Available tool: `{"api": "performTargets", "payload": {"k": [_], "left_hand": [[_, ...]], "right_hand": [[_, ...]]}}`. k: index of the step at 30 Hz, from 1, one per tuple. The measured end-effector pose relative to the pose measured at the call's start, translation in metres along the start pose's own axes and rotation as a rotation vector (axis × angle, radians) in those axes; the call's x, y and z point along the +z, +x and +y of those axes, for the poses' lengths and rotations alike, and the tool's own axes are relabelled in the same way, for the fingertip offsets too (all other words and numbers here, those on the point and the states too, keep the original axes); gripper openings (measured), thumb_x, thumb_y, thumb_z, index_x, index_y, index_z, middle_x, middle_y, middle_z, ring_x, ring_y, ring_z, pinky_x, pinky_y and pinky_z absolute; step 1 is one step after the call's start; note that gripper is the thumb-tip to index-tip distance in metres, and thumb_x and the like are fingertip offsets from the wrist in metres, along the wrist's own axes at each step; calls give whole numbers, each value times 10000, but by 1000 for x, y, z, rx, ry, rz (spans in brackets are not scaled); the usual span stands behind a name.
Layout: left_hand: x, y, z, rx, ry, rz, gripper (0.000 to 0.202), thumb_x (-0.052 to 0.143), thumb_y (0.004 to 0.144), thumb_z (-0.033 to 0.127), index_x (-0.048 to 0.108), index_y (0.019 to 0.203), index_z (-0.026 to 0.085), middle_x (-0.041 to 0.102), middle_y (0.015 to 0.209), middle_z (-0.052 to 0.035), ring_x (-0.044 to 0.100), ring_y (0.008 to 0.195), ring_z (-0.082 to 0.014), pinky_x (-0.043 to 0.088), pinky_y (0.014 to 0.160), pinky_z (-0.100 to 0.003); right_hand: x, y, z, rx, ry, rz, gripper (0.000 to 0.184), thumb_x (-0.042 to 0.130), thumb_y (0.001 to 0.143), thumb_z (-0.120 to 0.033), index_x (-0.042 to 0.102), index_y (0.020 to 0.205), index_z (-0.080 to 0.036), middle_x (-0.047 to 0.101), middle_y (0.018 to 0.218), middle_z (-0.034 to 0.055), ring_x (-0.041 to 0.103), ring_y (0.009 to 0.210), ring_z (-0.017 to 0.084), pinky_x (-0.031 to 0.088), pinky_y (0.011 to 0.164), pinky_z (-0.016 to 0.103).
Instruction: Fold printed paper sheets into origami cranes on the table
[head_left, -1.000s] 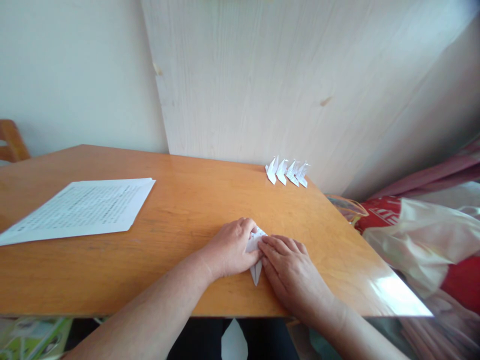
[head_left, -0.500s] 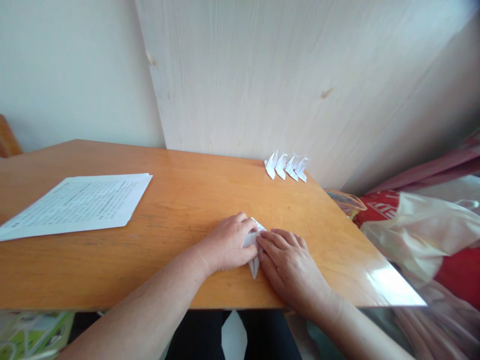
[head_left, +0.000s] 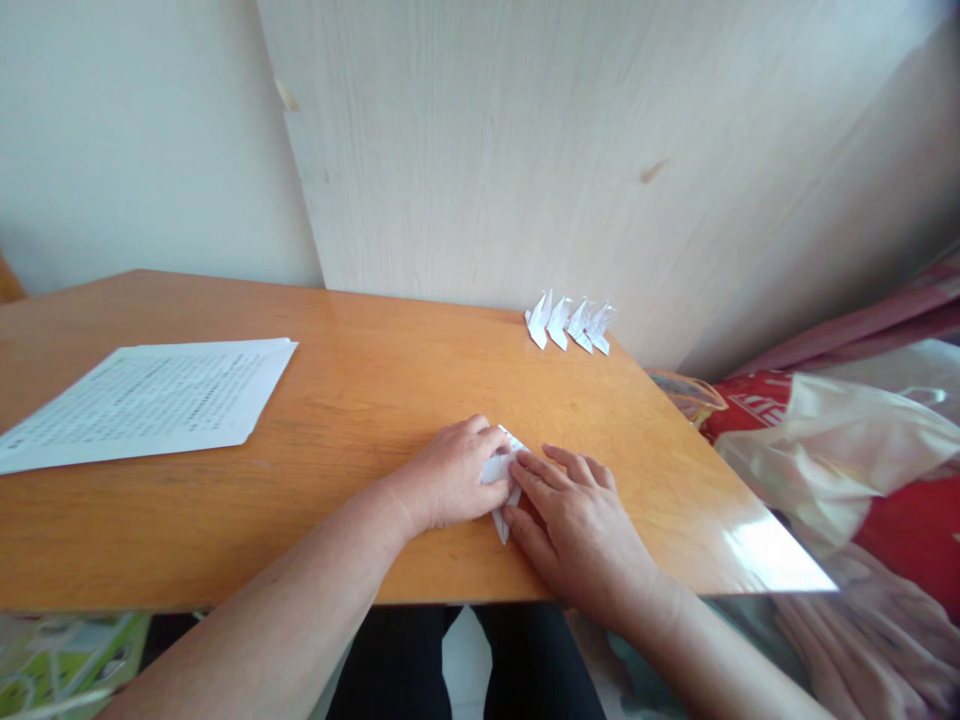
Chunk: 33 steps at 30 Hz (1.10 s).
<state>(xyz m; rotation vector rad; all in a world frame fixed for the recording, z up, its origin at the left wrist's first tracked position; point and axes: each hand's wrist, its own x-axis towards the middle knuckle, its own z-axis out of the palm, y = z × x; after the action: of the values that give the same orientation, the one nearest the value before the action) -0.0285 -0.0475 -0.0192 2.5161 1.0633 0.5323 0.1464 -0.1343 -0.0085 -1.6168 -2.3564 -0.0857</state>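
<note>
The paper [head_left: 496,469] is held near the desk's front edge, right of its middle, its narrow tip pointed toward that edge. By the left hand [head_left: 457,472] it is clamped from its left side, with thumb and curled fingers set around it and the forearm slanted in over the front edge. The right hand [head_left: 576,510] is laid palm down from the other side, its fingertips and thumb rested on the paper; whether it is pinched there cannot be told.

The desk [head_left: 390,370] is topped in glossy orange-brown wood, and glare is caught at its front right corner. Four folded pieces [head_left: 580,330] are lined up by the back right corner. Printed sheets [head_left: 157,400] are stacked toward the left edge. The desk is backed by a pale board [head_left: 480,150], and past the right edge a whitish bag [head_left: 817,450] is heaped on red material [head_left: 919,545].
</note>
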Motion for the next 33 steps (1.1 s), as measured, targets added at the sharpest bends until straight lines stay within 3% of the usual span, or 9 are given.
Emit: {"api": "performTargets", "payload": {"k": [7, 20, 33], "left_hand": [[-2, 0, 1, -7, -6, -9, 208, 645, 834, 342, 629, 1007, 229, 594, 1006, -38, 611, 897, -209, 469, 724, -299], [-1, 1, 0, 2, -10, -12, 239, 600, 875, 409, 619, 1025, 223, 589, 1004, -51, 610, 902, -219, 478, 770, -321], [-8, -2, 2, 0, 17, -57, 280, 661, 786, 361, 618, 1030, 230, 592, 1032, -53, 611, 935, -231, 488, 770, -316]], "right_hand": [[-4, 1, 0, 12, 17, -29, 369, 542, 928, -387, 645, 1252, -245, 624, 1365, 58, 472, 1287, 357, 360, 1043, 554], [-8, 1, 4, -11, 72, -82, 565, 637, 823, -433, 589, 1350, -236, 593, 1393, 93, 432, 1331, 371, 342, 1075, 582], [-8, -3, 1, -12, 77, -92, 525, 574, 886, -451, 568, 1359, -222, 546, 1455, 84, 368, 1397, 372, 242, 1143, 605]]}}
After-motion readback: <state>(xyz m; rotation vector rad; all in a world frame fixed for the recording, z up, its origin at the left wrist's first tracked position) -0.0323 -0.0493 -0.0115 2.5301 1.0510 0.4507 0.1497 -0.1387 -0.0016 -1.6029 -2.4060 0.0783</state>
